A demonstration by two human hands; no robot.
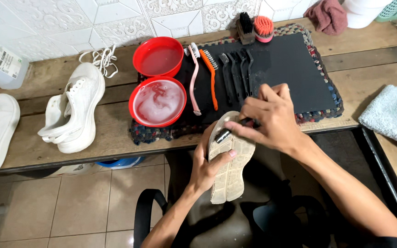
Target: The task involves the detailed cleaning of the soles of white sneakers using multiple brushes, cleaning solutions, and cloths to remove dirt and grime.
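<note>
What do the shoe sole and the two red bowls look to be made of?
Shoe sole: probably rubber, matte off-white, moulded into grooved blocks with dirt in them. Red bowls: likely plastic, glossy, with thin, even rims that catch the light. The nearer one holds foamy water.

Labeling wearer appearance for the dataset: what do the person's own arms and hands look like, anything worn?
Both arms are bare from wrist to above the elbow. The left hand and right hand wear no gloves, rings, watch or bands that show. A dark sleeve edge appears only at the upper right arm, at the bottom frame corner.
</note>
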